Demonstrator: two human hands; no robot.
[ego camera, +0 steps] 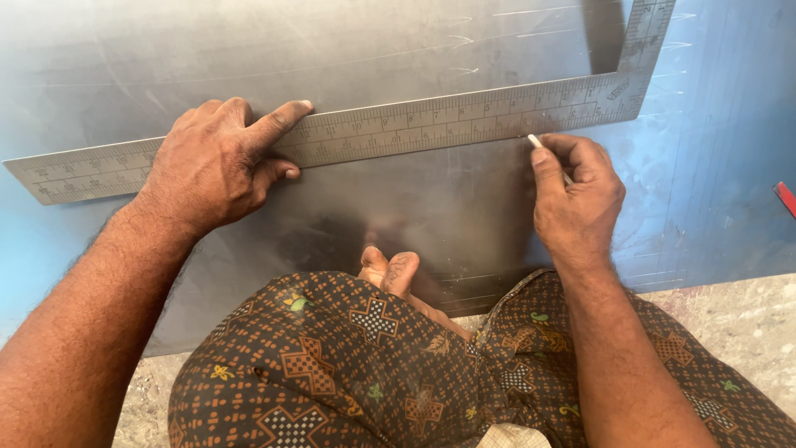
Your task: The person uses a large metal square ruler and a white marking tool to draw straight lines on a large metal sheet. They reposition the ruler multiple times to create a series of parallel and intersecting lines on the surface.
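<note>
A large grey metal sheet [398, 50] lies flat on the floor. On it rests a steel L-shaped square ruler [431, 120], its long arm running left to right and its short arm going up at the far right. My left hand [220, 162] presses down on the ruler's left part, fingers spread over it. My right hand [576, 195] pinches a thin white marking stick [537, 143] whose tip touches the sheet just below the ruler's lower edge.
My toes [390, 270] rest on the sheet's near part, above my patterned brown cloth [348, 365]. A red object [785, 197] pokes in at the right edge. Speckled stone floor [746, 311] shows at the bottom right. Faint scribed lines mark the sheet at upper right.
</note>
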